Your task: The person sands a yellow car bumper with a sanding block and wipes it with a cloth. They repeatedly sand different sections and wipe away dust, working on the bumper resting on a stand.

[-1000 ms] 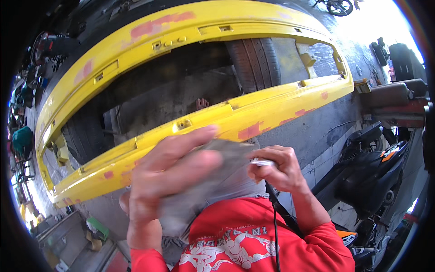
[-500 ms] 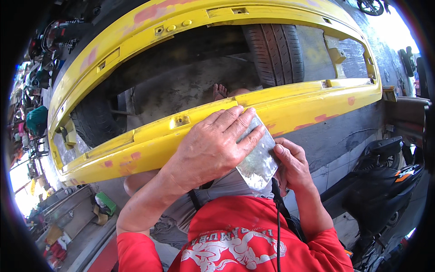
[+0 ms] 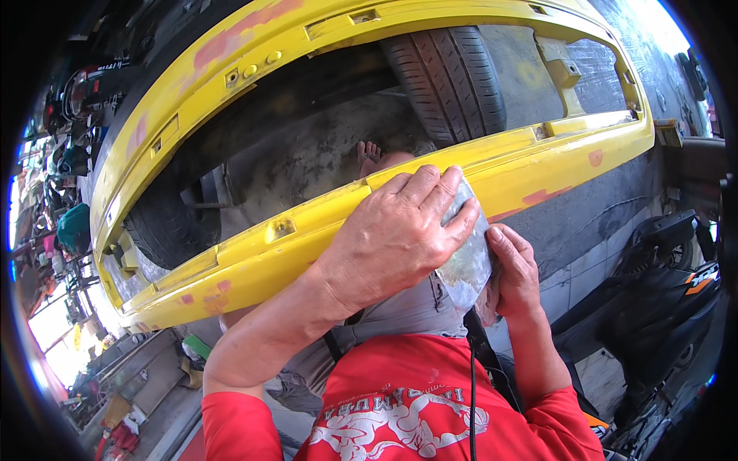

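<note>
A yellow car bumper point(image 3: 323, 257) with pinkish-red patches stretches across in front of me. My left hand point(image 3: 400, 227) lies palm down over a thin grey sheet point(image 3: 467, 269) with whitish smears, its fingers reaching across the sheet's upper part to the bumper's near rail. The left thumb is hidden. My right hand point(image 3: 516, 269) pinches the sheet's right edge, thumb in front and other fingers mostly hidden behind. The sheet hangs tilted between both hands, above my lap, its upper end close to the rail.
Beyond the near rail a tyre point(image 3: 450, 84) stands inside the bumper frame, and another dark tyre point(image 3: 161, 223) sits at left. My bare foot point(image 3: 369, 154) rests on the floor there. A black motorcycle point(image 3: 653, 307) stands at right. Cluttered goods point(image 3: 73, 230) line the left side.
Both hands and the grey sheet have moved to the right along the bumper's near rail. The whole view has also shifted and turned slightly.
</note>
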{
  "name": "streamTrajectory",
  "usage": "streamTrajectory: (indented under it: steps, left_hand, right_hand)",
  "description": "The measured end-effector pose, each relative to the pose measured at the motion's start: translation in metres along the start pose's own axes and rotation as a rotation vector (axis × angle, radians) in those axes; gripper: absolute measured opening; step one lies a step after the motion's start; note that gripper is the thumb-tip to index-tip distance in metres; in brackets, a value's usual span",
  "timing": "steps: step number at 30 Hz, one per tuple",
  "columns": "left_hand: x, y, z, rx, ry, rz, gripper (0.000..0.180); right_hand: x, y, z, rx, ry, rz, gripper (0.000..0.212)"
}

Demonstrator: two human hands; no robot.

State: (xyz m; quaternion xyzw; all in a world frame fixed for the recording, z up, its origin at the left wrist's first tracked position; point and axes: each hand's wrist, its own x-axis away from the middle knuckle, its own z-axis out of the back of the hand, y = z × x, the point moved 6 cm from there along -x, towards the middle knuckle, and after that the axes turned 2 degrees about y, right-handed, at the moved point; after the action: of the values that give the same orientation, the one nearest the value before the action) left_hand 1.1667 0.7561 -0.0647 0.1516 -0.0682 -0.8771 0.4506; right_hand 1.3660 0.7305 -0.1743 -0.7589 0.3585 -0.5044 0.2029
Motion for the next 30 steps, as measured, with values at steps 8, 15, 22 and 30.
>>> streamTrajectory:
  steps: [8,15,22,30]
  left_hand:
    - [-0.025,0.007,-0.010,-0.030,0.030,-0.046,0.036]
    - [-0.056,0.011,-0.028,-0.002,0.043,-0.063,0.042]
    - [-0.080,0.012,-0.037,0.002,0.079,-0.081,0.040]
    - [-0.009,0.003,0.009,-0.065,-0.069,-0.019,0.042]
  right_hand:
    - [-0.008,-0.011,0.018,-0.064,-0.011,0.035,0.031]
    - [-0.016,-0.032,0.043,-0.074,0.046,0.079,0.030]
    - [-0.025,-0.050,0.053,-0.097,0.137,0.160,0.030]
    - [0.005,-0.007,0.000,0.083,-0.055,-0.019,0.035]
